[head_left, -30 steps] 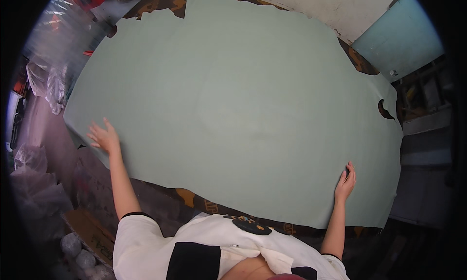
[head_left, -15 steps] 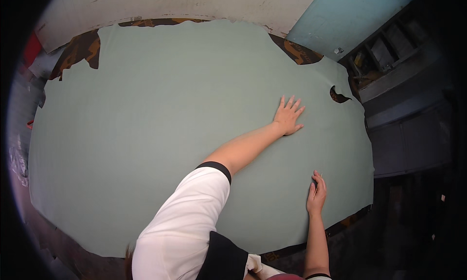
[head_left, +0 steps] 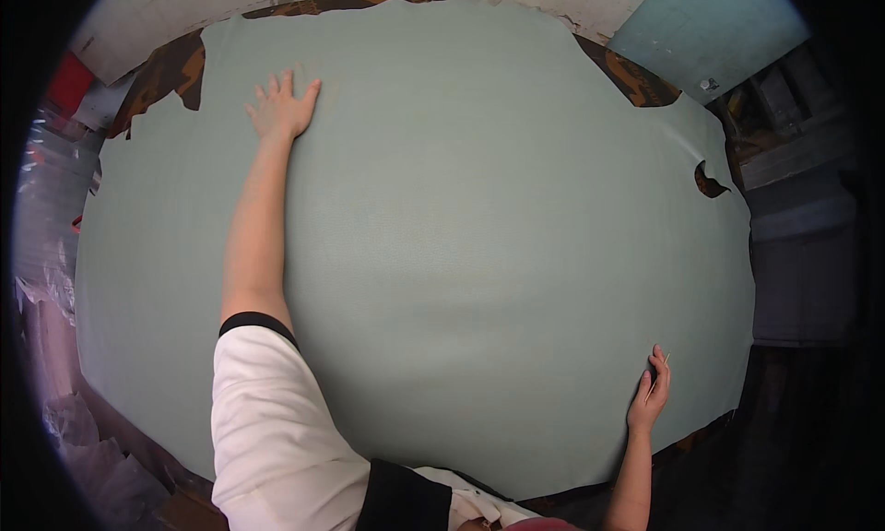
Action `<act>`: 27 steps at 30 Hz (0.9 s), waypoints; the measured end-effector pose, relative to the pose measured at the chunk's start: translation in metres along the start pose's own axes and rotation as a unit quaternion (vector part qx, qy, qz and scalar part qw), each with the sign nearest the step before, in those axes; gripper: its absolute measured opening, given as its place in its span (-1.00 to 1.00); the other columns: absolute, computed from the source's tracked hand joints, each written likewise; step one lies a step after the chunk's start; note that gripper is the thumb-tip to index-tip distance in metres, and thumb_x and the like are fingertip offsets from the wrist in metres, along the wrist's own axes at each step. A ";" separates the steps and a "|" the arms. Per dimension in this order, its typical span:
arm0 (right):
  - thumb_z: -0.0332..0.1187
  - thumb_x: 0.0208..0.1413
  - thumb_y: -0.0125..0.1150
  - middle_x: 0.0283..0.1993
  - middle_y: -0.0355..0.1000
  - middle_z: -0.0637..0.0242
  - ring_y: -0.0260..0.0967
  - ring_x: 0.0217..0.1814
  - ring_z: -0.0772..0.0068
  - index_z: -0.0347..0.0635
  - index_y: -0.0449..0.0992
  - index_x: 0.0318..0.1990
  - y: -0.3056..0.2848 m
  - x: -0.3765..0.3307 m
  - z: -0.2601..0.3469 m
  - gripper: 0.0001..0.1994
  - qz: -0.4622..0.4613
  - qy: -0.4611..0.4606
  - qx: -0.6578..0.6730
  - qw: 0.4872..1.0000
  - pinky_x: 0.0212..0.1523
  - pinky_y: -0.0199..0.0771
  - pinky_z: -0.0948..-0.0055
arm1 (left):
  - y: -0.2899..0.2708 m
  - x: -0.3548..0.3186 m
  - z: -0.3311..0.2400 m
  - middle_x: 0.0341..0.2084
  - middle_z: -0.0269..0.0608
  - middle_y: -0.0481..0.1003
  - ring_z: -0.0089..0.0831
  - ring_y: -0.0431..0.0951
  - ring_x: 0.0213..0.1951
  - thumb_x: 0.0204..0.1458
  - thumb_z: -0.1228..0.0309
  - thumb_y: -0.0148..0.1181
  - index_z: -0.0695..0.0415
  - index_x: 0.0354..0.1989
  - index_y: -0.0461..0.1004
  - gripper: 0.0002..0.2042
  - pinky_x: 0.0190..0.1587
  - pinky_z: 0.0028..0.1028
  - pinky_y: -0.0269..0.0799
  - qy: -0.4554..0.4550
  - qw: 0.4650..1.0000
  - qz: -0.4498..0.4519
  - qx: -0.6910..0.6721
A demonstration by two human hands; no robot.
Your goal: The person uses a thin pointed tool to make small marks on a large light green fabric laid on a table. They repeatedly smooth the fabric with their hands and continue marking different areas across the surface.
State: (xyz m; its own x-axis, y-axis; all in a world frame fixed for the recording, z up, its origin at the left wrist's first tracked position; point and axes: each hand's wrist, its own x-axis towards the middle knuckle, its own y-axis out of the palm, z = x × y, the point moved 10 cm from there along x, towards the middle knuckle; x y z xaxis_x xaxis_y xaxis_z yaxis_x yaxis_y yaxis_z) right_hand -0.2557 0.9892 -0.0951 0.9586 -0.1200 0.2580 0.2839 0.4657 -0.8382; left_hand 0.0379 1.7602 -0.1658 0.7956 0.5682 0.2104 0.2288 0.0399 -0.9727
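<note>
A large pale green sheet with ragged, curving edges, which looks like a leather hide (head_left: 442, 218), lies spread out over the table. My left hand (head_left: 284, 109) reaches to its far left part, palm down with fingers spread, slightly blurred. Near the right front edge, my right hand (head_left: 651, 400) rests on the hide with its fingers curled around a thin pale stick (head_left: 666, 360). Only the tips of that stick show, so its exact kind cannot be made out. A curved hole (head_left: 709, 181) opens in the hide toward the far right.
Dark brown patterned covering (head_left: 636, 79) shows past the hide's ragged edges. Behind stands a pale wall (head_left: 147, 33), with a light blue panel (head_left: 710, 38) at the far right. Clear plastic wrapping (head_left: 46, 227) and a red object (head_left: 69, 84) are at the left; dark shelving (head_left: 784, 107) is at right.
My left hand has swept across the hide from right of centre to the far left. The view has shifted left; my right hand keeps its place on the hide, still holding the stick.
</note>
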 end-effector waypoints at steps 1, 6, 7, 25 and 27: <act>-0.54 0.22 -0.06 0.27 0.37 0.11 0.25 0.35 0.07 -0.28 0.41 0.01 0.000 0.000 -0.002 -0.76 -0.003 0.000 -0.003 1.000 0.36 0.18 0.17 | -0.008 -0.007 0.094 0.48 -0.21 -0.07 -0.06 -0.12 0.48 0.10 -0.41 -0.35 -0.22 0.47 -0.01 -0.18 0.44 0.07 -0.23 -0.072 0.997 0.003 0.029; -0.52 0.23 -0.08 0.28 0.36 0.14 0.25 0.34 0.07 -0.28 0.40 0.06 0.002 0.001 -0.002 -0.73 -0.010 -0.019 -0.005 1.000 0.36 0.17 0.17 | -0.101 -0.290 0.550 0.49 -0.10 -0.16 0.17 -0.20 0.46 0.13 -0.38 -0.46 -0.19 0.51 -0.16 -0.17 0.33 0.37 -0.40 -0.558 0.827 0.015 0.074; -0.52 0.22 -0.09 0.28 0.36 0.14 0.25 0.34 0.07 -0.28 0.40 0.07 0.002 0.000 -0.001 -0.72 -0.010 -0.023 -0.015 1.000 0.36 0.17 0.17 | -0.125 -0.385 0.607 0.50 -0.15 -0.18 0.21 -0.25 0.46 0.15 -0.35 -0.45 -0.18 0.51 -0.18 -0.19 0.32 0.39 -0.50 -0.653 0.750 0.006 0.108; -0.59 0.15 -0.06 0.29 0.36 0.17 0.27 0.31 0.04 -0.31 0.40 0.02 0.000 -0.001 -0.002 -0.71 -0.007 -0.050 -0.007 0.999 0.31 0.23 0.20 | -0.104 -0.367 -0.218 0.45 -0.15 -0.03 -0.10 -0.16 0.48 0.19 -0.26 -0.21 -0.11 0.44 0.08 -0.28 0.47 0.06 -0.31 0.490 0.845 0.094 -0.191; -0.59 0.15 -0.06 0.29 0.36 0.16 0.26 0.32 0.04 -0.32 0.40 0.01 0.000 -0.001 -0.004 -0.72 -0.007 -0.045 -0.018 0.999 0.32 0.22 0.19 | -0.095 -0.350 -0.253 0.46 -0.16 -0.05 -0.13 -0.16 0.48 0.16 -0.33 -0.26 -0.12 0.46 0.04 -0.22 0.47 0.04 -0.32 0.484 0.852 0.114 -0.161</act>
State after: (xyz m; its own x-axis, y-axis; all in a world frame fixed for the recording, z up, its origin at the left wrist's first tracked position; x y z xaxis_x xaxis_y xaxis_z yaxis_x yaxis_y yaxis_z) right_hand -0.2568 0.9859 -0.0972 0.9495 -0.0458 0.3103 0.2990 0.4317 -0.8511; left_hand -0.1207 1.3497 -0.1221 0.8944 -0.4205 0.1523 0.0233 -0.2963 -0.9548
